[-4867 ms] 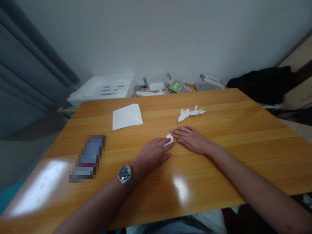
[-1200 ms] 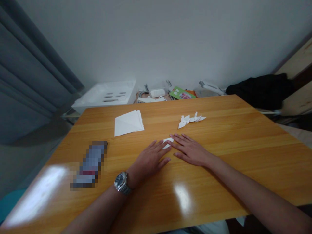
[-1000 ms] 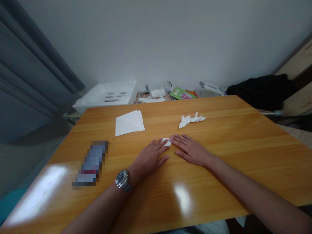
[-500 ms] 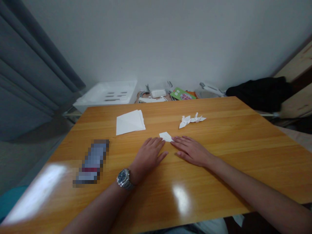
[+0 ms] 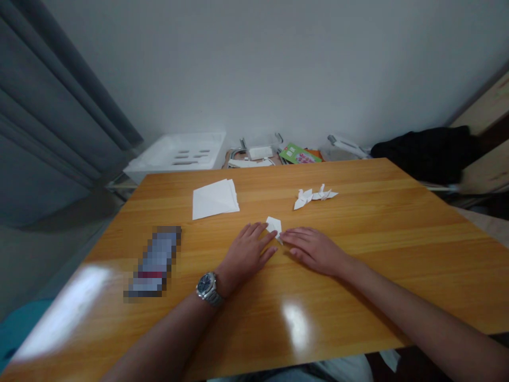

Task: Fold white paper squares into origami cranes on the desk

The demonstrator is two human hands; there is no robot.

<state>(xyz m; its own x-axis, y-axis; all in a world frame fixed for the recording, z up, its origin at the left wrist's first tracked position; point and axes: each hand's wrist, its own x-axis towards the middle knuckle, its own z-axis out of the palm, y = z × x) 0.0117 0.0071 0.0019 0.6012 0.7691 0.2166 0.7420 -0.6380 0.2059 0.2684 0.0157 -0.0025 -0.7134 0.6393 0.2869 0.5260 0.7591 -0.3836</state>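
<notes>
A small folded piece of white paper [image 5: 274,224] lies on the wooden table between my hands, its narrow end pointing toward me. My left hand [image 5: 250,249], with a metal watch [image 5: 207,286] on the wrist, rests palm down with fingers stretched out. Its fingertips touch the paper's left side and lower part. From the right, my right hand [image 5: 316,249] also lies palm down, fingers extended, their tips at the paper's lower right edge. Two folded white paper birds [image 5: 304,198] stand beyond my right hand.
A stack of white paper sheets [image 5: 214,199] lies at the back left. Nearer me on the left is a pixelated phone-like object [image 5: 155,260]. Behind the table's far edge stand a white plastic tray [image 5: 183,148] and a green booklet [image 5: 296,153].
The folded paper has turned so that its narrow end points toward me. Both hands have shifted slightly nearer, with fingertips still on it. The whole view has moved a little.
</notes>
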